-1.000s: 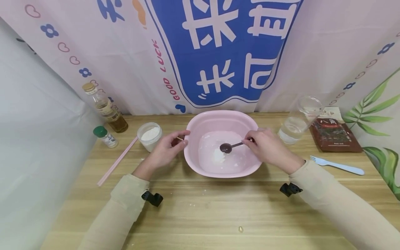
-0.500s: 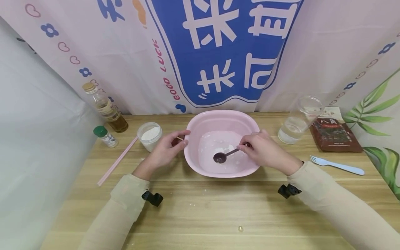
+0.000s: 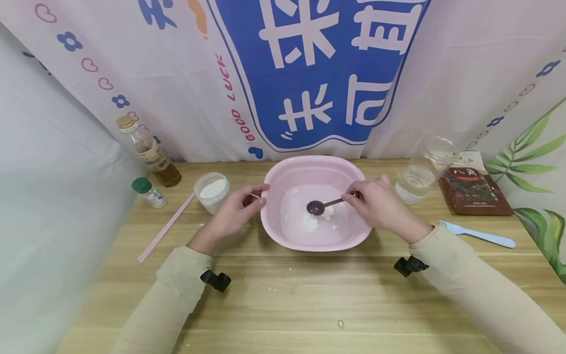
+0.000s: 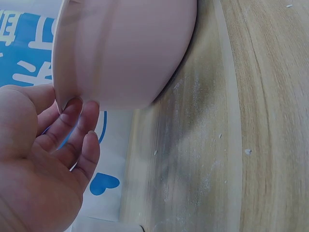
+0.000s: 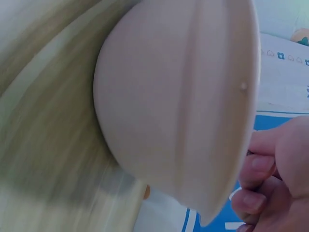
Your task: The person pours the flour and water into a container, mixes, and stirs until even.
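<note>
A pink plastic basin stands on the wooden table, with white powder and a little clear liquid at its bottom. My left hand pinches the basin's left rim; in the left wrist view the thumb lies over the edge and the fingers are under it. My right hand grips the handle of a dark brown measuring spoon over the basin's right side. The spoon's bowl is low inside, over the powder. In the right wrist view the basin wall hides the spoon's bowl.
Left of the basin stand a jar of white powder, a corked oil bottle and a green-capped shaker, with pink chopsticks alongside. To the right are a clear cup of water, a brown spice packet and a blue fork.
My right hand has swept the spoon through the basin, first toward the front left, then back up and to the right. The left hand keeps its place on the rim.
</note>
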The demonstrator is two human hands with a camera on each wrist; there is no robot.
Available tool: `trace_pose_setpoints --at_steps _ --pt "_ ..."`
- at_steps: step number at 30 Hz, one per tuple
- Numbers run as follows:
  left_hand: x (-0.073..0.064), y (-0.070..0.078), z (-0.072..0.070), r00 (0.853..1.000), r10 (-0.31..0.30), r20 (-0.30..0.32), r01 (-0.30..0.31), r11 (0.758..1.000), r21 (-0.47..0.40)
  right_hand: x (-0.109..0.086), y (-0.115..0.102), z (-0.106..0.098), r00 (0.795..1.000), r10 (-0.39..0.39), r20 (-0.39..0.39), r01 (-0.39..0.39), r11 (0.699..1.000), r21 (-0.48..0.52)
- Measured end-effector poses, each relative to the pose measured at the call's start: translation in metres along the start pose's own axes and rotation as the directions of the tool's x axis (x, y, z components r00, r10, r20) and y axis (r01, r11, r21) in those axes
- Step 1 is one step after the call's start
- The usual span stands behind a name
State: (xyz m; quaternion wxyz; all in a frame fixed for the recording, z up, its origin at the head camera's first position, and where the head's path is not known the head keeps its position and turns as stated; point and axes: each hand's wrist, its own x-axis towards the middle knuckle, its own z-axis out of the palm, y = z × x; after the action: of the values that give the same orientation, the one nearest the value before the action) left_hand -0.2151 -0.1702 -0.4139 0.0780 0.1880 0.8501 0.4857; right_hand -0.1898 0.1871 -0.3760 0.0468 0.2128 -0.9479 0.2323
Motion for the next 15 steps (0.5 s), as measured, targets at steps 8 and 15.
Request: trace_pose_setpoints --at_steps 8,15 --pt "-0.001 0.001 0.001 1.0 -0.011 -0.004 0.011 1.0 0.004 0.006 -0.01 0.011 0.996 -0.012 0.091 0.004 0.995 0.095" --pt "0.0 0.0 0.0 1.0 -0.023 0.0 0.023 1.0 0.013 0.007 -0.009 0.012 0.999 0.014 0.053 -0.014 1.0 -0.008"
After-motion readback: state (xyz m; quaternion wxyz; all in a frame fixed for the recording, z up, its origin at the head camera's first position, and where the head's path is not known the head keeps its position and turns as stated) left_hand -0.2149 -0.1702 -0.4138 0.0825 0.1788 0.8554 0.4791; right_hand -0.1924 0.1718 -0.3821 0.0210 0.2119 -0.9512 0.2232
